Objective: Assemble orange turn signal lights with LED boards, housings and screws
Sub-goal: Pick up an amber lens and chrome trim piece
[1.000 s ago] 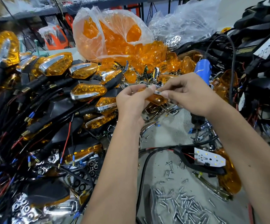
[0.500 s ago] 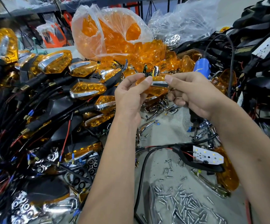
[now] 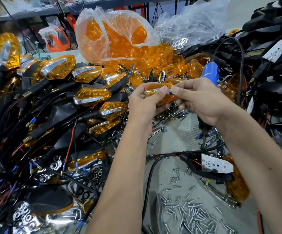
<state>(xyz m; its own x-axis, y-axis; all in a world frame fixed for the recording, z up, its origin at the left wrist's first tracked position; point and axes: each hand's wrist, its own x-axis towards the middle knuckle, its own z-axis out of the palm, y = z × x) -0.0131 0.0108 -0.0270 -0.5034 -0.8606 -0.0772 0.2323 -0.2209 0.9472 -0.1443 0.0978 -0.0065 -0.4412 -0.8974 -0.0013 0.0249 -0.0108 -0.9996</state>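
Now, in the head view, both hands are raised over the middle of the desk (image 3: pixel 179 137) with an orange lens (image 3: pixel 160 92) held between them. The left hand (image 3: pixel 143 105) curls round the lens's left end, thumb on top. The right hand (image 3: pixel 202 100) pinches a chrome trim (image 3: pixel 163 90) against the lens's upper edge with thumb and forefinger. A second ago the pair sat lower and the trim was only being brought to the lens; half a second ago the lens had come up with the trim laid across it. Since then the fingers have closed in along the strip, so the trim looks nearly seated. I judge the lens sub-assembly is close to done, though whether it has clicked home cannot be told.

On the near right, a black housing (image 3: pixel 192 168) with its white LED board (image 3: pixel 216 165) lies open on the desk, unmoved, with another orange lens just to its right. Loose screws (image 3: pixel 189 211) lie scattered near it. The blue screwdriver (image 3: pixel 210 74) stands untouched behind the right hand. So the fitting of lens to housing and the screwing are likely what remains for this unit. Finished lights (image 3: pixel 89 97) are heaped at the left, and a bag of lenses (image 3: pixel 120 36) sits at the far side.
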